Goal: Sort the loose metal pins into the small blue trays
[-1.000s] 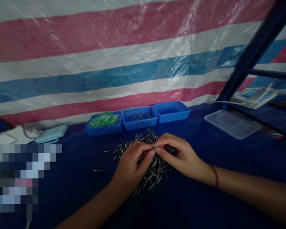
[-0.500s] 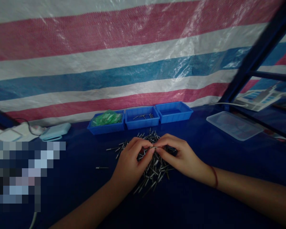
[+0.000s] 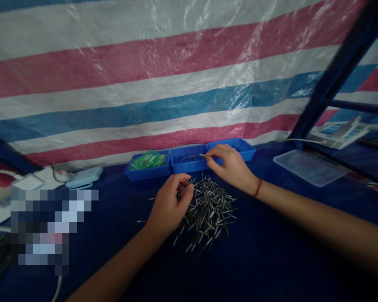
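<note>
My right hand (image 3: 229, 164) pinches a thin metal pin (image 3: 203, 155) over the right part of the middle blue bin (image 3: 189, 167), where several similar pins lie. Below, my left hand (image 3: 171, 201) hovers at the left edge of a pile of metal pins (image 3: 209, 209), thumb and fingertips apart, with nothing visible between them. The pile spreads over the dark blue table (image 3: 271, 251). One loose pin (image 3: 141, 221) lies left of my left hand, partly beside the wrist.
A blue bin (image 3: 148, 172) with green packets stands left; another blue bin (image 3: 247, 153) stands right. A clear plastic lid (image 3: 308, 167) lies at the right. A light blue case (image 3: 84, 178) and white cables sit at the left. Striped sheeting hangs behind.
My hands have parted. My right hand has moved up and forward to the middle bin with a pin; my left hand has opened and stays by the pile. The camera view has shifted slightly.
</note>
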`<state>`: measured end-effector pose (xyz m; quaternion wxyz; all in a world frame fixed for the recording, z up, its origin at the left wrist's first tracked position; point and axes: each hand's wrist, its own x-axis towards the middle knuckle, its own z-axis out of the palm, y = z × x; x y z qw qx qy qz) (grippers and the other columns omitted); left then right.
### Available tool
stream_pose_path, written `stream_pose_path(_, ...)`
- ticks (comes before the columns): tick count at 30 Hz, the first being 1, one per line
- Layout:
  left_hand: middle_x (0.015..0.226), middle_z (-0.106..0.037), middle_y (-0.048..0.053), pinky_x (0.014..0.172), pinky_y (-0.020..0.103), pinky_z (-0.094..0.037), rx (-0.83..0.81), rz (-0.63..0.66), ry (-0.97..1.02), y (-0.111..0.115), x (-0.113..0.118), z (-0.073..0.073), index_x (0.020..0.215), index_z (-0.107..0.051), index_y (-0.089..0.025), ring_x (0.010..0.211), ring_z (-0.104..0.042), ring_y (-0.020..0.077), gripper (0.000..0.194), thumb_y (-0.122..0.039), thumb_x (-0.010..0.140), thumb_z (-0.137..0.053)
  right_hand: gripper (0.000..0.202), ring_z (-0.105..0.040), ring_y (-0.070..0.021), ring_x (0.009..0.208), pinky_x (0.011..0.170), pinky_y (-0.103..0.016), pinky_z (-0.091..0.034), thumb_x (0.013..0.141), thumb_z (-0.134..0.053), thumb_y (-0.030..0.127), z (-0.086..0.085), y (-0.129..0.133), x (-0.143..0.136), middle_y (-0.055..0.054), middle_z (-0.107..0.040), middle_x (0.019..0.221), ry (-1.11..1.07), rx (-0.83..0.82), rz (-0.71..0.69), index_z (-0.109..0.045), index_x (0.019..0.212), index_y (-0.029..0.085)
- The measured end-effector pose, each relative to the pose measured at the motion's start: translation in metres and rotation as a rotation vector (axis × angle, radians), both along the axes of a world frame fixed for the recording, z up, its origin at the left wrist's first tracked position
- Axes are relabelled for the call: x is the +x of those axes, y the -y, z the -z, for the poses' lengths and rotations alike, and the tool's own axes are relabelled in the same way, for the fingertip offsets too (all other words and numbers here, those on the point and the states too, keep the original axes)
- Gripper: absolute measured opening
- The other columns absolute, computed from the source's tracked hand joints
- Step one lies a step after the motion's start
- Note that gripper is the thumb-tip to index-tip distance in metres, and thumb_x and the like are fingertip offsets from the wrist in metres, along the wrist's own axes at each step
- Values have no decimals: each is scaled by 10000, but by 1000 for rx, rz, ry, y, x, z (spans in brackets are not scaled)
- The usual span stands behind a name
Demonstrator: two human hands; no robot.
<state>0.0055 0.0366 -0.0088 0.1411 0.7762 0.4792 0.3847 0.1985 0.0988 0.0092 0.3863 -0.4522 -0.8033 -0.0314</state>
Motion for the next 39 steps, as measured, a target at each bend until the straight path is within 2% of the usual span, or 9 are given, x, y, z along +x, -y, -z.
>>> stream_pose_path(3,861,-589,19,668,274,-439,49,-5,-64,-8,-8,1,1009,-541,-181,711,-547,129,158,-207,867,-478,192,-554,-212,809,739,-369,-371,838,-486,259,-3,-24,-6,-67,-649,825,61,15,54,-648,762,189)
stream_pose_path(5,867,-587,20,672,274,-439,62,-8,-96,-12,-13,2,969,-556,-178,708,-544,128,139,-188,860,-472,211,-548,-220,808,728,-370,-359,845,-476,275,0,-25,-8,-76,-649,824,74,19,55,-651,770,185)
stream_pose_path(11,842,-587,16,705,283,-439,22,28,-153,-17,-18,4,917,-589,-180,743,-557,140,130,-183,851,-477,227,-555,-187,737,712,-346,-366,853,-458,258,26,16,7,-38,-651,758,100,-8,-26,-621,713,187)
stream_pose_path(14,851,-592,21,734,295,-438,-10,65,-176,-16,-18,2,910,-602,-183,790,-565,152,140,-194,858,-472,214,-579,-177,705,679,-327,-402,836,-472,239,38,26,16,-40,-650,729,-69,-74,-18,-611,684,181)
stream_pose_path(17,874,-604,26,764,301,-435,-27,115,-197,-15,-18,0,871,-610,-181,827,-565,156,140,-179,859,-471,209,-598,-177,700,662,-317,-439,821,-482,253,44,22,17,-45,-659,743,-247,-129,19,-619,681,182)
stream_pose_path(22,950,-608,29,811,341,-427,28,167,-285,-14,-13,5,941,-656,-226,876,-533,176,166,-215,858,-513,212,-611,-169,686,650,-308,-463,814,-483,263,47,14,16,-33,-668,733,-277,-178,7,-637,694,181)
stream_pose_path(27,1023,-601,20,822,403,-395,45,44,-402,-14,1,11,926,-700,-315,946,-488,227,169,-285,849,-552,191,-597,-162,674,659,-304,-450,810,-498,239,44,18,15,-27,-647,707,-282,-202,-41,-617,673,181)
stream_pose_path(35,1006,-614,30,795,406,-393,-83,-14,-432,-12,12,5,806,-726,-266,914,-503,243,159,-324,822,-579,173,-583,-153,672,663,-296,-437,807,-499,194,43,19,16,-15,-624,694,-273,-202,-142,-596,663,183)
stream_pose_path(39,988,-608,48,768,417,-401,-98,-42,-456,-12,14,3,807,-727,-262,905,-503,263,161,-347,807,-591,191,-579,-152,682,672,-301,-437,820,-493,210,43,19,15,-23,-620,704,-275,-213,-151,-597,663,177)
